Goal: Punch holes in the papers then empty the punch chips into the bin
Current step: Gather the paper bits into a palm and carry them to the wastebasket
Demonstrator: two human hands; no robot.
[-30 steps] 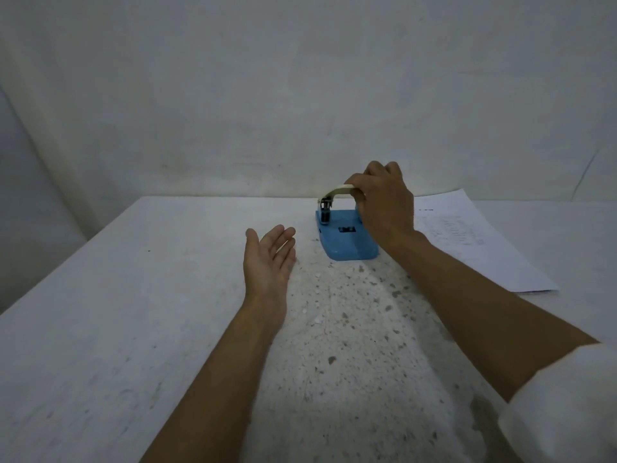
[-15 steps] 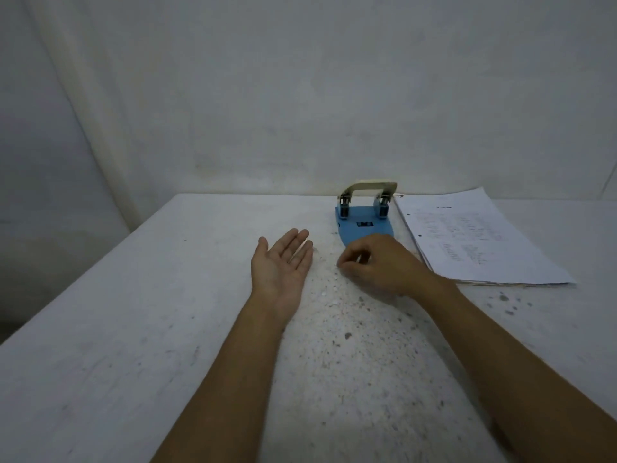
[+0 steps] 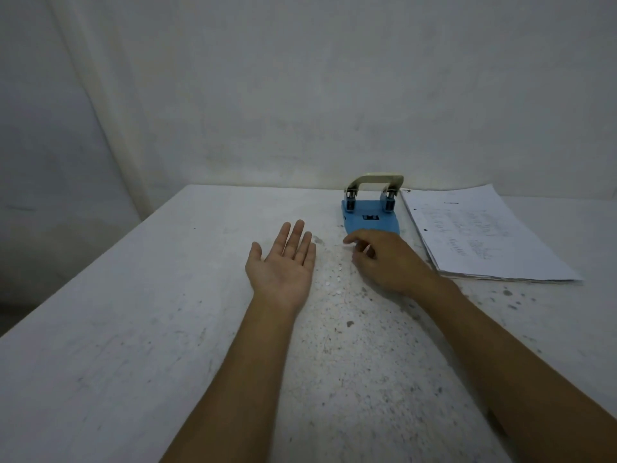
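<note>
A blue hole punch with a cream handle stands upright at the back of the table. Right beside it lies a stack of punched papers. Small white paper chips are scattered on the tabletop between my hands. My left hand rests palm up and flat, fingers together, with nothing in it. My right hand hovers palm down just in front of the punch, its fingers loosely curled over the chips; whether it holds any chip is hidden. No bin is in view.
The white speckled table runs to a left edge and meets a plain pale wall at the back. Dark specks mark the surface near the papers.
My right hand left the punch handle and came down onto the table in front of it, over the chips; since half a second ago its fingers have spread a little. My left hand stayed put.
</note>
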